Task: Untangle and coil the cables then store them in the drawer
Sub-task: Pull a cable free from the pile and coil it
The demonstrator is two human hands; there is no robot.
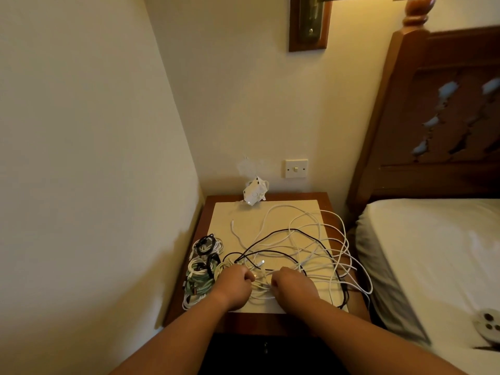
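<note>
coils [201,269], already wound, sit stacked at the left edge of the nightstand [335,204] — white, black and pale green ones, some half over the rim. risk there: the left hand [234,285] works right beside them, so a bump w/ wrist or forearm could push a coil off toward the wall, or drag a loose end back into the mess.

left hand is curled shut on white strands near the front of the cream top. right hand [293,286] is close beside it, also closed on cable, but which strand each holds i cannot tell. if both grip the same loop & pull apart, prob the knot between them tightens.

tangled cables [303,247], white and black, spread across the middle and right; several loops hang over the right edge next to the bed [433,253]. a hard tug could snag those on the corner or slide the whole lot off.

white adapter [254,193] at the back leans on the wall, well apart. drawer front barely visible below, looks closed.
</note>
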